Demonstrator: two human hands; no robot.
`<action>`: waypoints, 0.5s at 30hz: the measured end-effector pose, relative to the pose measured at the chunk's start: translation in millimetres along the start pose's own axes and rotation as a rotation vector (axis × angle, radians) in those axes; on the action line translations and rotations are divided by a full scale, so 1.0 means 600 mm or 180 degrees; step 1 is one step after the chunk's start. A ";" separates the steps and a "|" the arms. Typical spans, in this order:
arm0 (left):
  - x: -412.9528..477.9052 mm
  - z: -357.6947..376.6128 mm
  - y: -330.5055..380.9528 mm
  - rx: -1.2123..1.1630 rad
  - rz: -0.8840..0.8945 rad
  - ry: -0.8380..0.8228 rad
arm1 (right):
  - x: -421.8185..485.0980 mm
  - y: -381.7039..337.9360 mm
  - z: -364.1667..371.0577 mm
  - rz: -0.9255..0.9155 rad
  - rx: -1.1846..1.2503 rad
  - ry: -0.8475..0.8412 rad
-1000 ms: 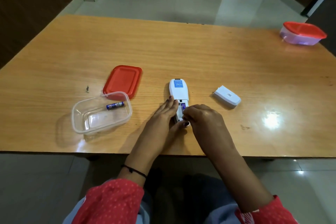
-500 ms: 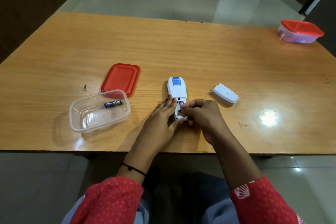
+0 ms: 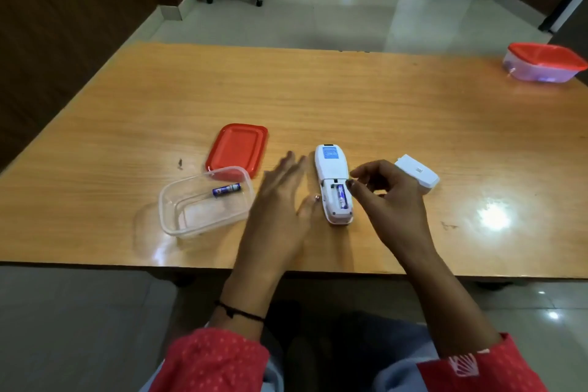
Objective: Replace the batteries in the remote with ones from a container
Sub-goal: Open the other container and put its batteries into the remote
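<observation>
Glossy wooden table (image 3: 381, 111); clear rectangular plastic container (image 3: 164, 210) held one cylindrical battery (image 3: 226, 190). White oblong remote (image 3: 331, 165) lay mid-table, back open, second battery (image 3: 341, 196) seated. Left hand (image 3: 280, 200), flat, and right hand (image 3: 391, 197), loosely curled, empty, had lifted off it.

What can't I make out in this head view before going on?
- Left hand: motion-blurred, fingertips indistinct.
- Fitted battery in the remote: polarity marks too small to see.
- Battery cover: its left corner is hidden behind the right hand.
- Lidded container: cut by the right edge, contents unclear through its cloudy wall.
- Spare battery in the open container: label too small to read.
</observation>
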State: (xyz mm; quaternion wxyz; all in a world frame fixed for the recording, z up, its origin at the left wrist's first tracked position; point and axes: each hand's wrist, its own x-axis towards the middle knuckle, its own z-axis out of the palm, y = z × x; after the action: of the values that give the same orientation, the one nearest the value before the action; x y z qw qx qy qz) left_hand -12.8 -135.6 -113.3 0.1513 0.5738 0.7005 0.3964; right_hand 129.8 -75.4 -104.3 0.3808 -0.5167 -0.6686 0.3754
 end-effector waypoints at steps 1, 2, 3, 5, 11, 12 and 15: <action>0.002 -0.019 -0.011 0.0152 -0.0047 0.0162 | -0.005 -0.014 0.010 -0.0185 -0.0005 0.0052; 0.003 -0.038 -0.026 0.0350 -0.0129 0.0275 | -0.011 -0.029 0.025 -0.0376 -0.0023 0.0020; 0.003 -0.057 -0.040 0.0547 -0.0282 0.0322 | -0.016 -0.043 0.043 -0.0598 -0.0107 -0.0075; -0.004 -0.093 -0.068 0.0756 -0.0716 0.0299 | -0.023 -0.066 0.087 -0.1121 -0.0433 -0.0412; -0.017 -0.128 -0.110 0.0643 -0.1158 0.0140 | 0.011 -0.094 0.219 -0.1810 -0.2221 -0.1235; -0.017 -0.128 -0.113 0.0631 -0.1171 0.0097 | 0.017 -0.100 0.229 -0.1838 -0.2541 -0.1269; -0.014 -0.129 -0.120 0.0651 -0.1218 0.0021 | 0.030 -0.122 0.241 -0.1817 -0.3080 -0.1454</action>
State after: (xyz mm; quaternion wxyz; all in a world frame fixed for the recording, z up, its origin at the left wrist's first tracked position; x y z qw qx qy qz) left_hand -110.8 -175.1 -118.3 0.1625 0.4415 0.8337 0.2893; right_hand -32.6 -86.7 -98.4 0.0352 -0.3378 -0.9405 0.0132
